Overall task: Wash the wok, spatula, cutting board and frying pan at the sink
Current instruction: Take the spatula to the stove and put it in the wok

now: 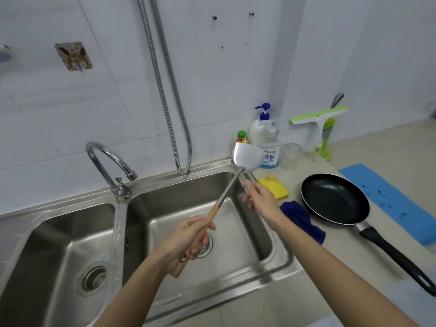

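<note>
My left hand (188, 241) grips the wooden handle of the steel spatula (246, 156) over the right basin of the double sink (165, 199). The blade points up and away, in front of the bottles. My right hand (258, 197) hovers just right of the spatula's shaft with its fingers loosely bent and blurred, and I see nothing in them. The black frying pan (335, 199) lies on the counter to the right, handle towards me. A flat blue cutting board (387, 201) with dark specks lies beyond it. No wok is in view.
The faucet (106, 161) runs, and its stream falls at the divider into the left basin. A yellow cloth (277, 188) and a dark blue cloth (302, 220) lie by the sink rim. Soap bottles (269, 147), a glass jar (292, 155) and a green squeegee (318, 119) stand at the wall.
</note>
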A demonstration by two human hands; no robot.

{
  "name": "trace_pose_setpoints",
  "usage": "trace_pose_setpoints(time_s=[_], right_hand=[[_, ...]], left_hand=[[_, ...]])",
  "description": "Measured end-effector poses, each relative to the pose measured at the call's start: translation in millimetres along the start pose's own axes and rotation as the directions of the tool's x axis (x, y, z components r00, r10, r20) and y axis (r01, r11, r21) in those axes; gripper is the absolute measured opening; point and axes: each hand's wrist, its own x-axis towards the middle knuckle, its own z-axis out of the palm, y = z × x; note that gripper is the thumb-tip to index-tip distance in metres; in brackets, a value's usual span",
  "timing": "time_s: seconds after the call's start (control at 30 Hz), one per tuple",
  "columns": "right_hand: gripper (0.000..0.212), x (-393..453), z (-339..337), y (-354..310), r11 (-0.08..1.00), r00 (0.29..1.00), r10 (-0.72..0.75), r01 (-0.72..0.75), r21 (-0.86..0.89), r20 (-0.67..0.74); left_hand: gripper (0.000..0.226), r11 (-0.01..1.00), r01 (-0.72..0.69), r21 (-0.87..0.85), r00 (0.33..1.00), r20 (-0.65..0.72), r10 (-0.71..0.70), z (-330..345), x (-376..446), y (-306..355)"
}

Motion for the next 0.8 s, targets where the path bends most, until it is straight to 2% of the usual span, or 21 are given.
trace_pose_setpoints(time_s=[0.1,0.23,0.33,0.47,0.6,0.8], right_hand=[[0.034,-4,19,-15,0.947,0.993,0.12,-0.111,0.302,-0.013],[0.017,-12,20,-16,0.884,0.99,0.125,-0.081,0.46,-0.065],[0.021,-21,5,-15,0.894,0.983,0.141,-0.077,0.44,-0.115],[0.018,-43,-24,-11,0.916,0.957,0.159,-0.052,0.397,-0.243],[0.02,-77,-62,0,0.935,0.902,0.183,-0.037,0.353,-0.391],[0.02,-139,-155,22,0.956,0.749,0.206,-0.016,0.294,-0.63]], left_hand=[[0.026,0.998,-0.005,0.055,0.994,0.105,-0.001,-4,-5,1],[0.022,0.985,-0.04,0.165,0.98,0.196,0.007,-14,-4,10],[0.021,0.936,-0.132,0.326,0.957,0.289,0.034,-19,2,20],[0.02,0.79,-0.271,0.549,0.925,0.377,0.056,-7,19,23],[0.017,0.701,-0.4,0.59,0.873,0.478,0.096,28,35,16],[0.012,0.532,-0.607,0.59,0.736,0.67,0.097,137,37,25]])
